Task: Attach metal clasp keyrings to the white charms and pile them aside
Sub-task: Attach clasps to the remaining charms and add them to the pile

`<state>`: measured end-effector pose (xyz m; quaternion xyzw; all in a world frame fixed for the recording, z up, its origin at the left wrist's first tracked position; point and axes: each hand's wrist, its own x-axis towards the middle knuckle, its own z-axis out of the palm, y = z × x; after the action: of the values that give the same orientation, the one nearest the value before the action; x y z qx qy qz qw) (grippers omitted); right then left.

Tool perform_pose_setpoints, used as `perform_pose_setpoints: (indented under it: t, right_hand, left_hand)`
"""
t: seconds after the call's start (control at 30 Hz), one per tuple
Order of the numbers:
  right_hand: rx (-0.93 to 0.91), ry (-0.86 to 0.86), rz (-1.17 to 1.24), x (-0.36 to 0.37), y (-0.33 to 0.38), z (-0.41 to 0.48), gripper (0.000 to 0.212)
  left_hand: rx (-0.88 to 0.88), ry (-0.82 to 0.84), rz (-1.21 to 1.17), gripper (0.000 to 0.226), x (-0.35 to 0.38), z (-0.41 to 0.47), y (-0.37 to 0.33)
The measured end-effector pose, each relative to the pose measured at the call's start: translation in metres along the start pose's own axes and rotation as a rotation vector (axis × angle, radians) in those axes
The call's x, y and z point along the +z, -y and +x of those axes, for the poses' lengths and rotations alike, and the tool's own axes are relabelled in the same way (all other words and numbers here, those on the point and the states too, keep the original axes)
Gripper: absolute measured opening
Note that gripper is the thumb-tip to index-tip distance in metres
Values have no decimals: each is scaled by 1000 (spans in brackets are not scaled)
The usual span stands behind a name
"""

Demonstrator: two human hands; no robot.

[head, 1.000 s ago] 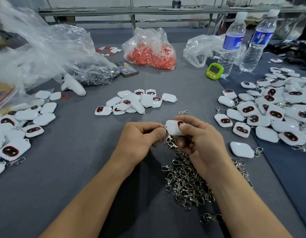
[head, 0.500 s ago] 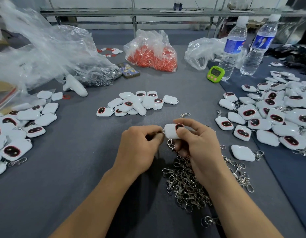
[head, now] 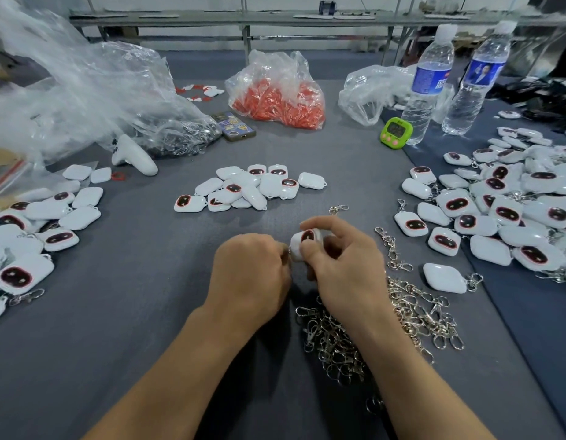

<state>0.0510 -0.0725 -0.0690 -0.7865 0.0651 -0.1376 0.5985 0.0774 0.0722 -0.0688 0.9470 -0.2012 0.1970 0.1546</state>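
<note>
Pinching charm [head: 304,242] in R hand [head: 345,271]: thumb across its near side, other fingers curled behind, index arched free above. Dark, red-rimmed face of charm turned up twd camera. Charm betw. the two hands, at their fingertips.

L hand [head: 253,274] curled tight, knuckles up, fingertips pressed to charm's left edge. Can't tell what, if anything, pinched there; hidden by fingers.

Under R wrist and spreading to its right: keyring heap [head: 415,309], silver, tangled. Just right of R hand: clasp string [head: 390,249], a few linked in a line. Just beyond R fingertips: lone clasp [head: 338,208], lying flat.

Beyond both hands, approx. centred: mid pile [head: 253,188] of charms, some face up, some face down. Well right of R hand: right pile [head: 513,211], big, w/ rings showing among charms. Nearer R hand, apart from that pile: ringed charm [head: 445,277], face down.

Well left of L hand: left pile [head: 43,217], one ring showing at near edge.

Far beyond hands, L to R: clear bag [head: 84,96] w/ controller [head: 134,155] at its near edge, phone [head: 233,126], red bag [head: 278,96], timer [head: 396,132], bottles [head: 429,84].

All on grey table [head: 116,328].
</note>
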Motion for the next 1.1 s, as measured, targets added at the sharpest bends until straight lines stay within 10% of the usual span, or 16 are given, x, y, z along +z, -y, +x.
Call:
perform_pose_setpoints:
  t: [0.33, 0.4, 0.57, 0.9, 1.1]
  right_hand:
    - [341, 98, 687, -18, 7, 10, 24]
    - [305, 59, 662, -17, 7, 9, 23]
    - [-64, -32, -32, -1, 1, -2, 18]
    - [251, 48, 447, -19, -1, 15, 21]
    - [340, 92, 494, -33, -1, 23, 15]
  left_hand:
    - [-464, 162, -1173, 13, 2, 14, -5]
    - [-466, 92, -1057, 9, 1, 12, -5]
    - [-93, 59, 200, 34, 0, 3, -9]
    - [-425, -91, -626, 11, 6, 9, -4]
    - [-240, -166, -492, 16, 8, 9, -3]
